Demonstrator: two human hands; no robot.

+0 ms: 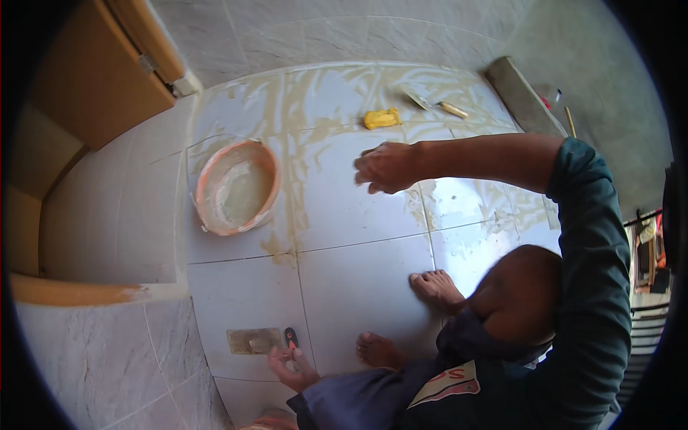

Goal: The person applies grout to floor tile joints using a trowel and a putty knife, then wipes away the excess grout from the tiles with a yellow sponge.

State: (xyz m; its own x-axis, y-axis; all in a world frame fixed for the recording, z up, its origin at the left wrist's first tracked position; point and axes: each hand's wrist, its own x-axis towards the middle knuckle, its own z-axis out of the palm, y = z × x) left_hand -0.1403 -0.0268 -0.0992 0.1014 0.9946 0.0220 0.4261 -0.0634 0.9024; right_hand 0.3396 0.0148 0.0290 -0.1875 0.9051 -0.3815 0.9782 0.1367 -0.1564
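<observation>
My right hand (pixel 390 167) reaches in above the pale floor tiles (pixel 358 215), below a yellow sponge (pixel 382 118) lying on them. Its fingers are loosely bent, slightly blurred and apart, with no object visible in them. At the lower left, my left hand (pixel 292 369) has its fingers apart beside a small black-and-red tool handle (pixel 290 337); the tool's other end is hard to make out by the fingers. Just left of that handle lies a flat rectangular float (pixel 253 341). An orange-rimmed bucket (pixel 269 161) holds cloudy greyish liquid.
A trowel (pixel 453 110) with a wooden handle lies at the far side. Beige grout smears (pixel 322 86) cover the far tiles. My bare feet (pixel 437 288) rest on the floor. Left is a doorway with a wooden door (pixel 93 79); a low grey ledge (pixel 527 97) stands far right.
</observation>
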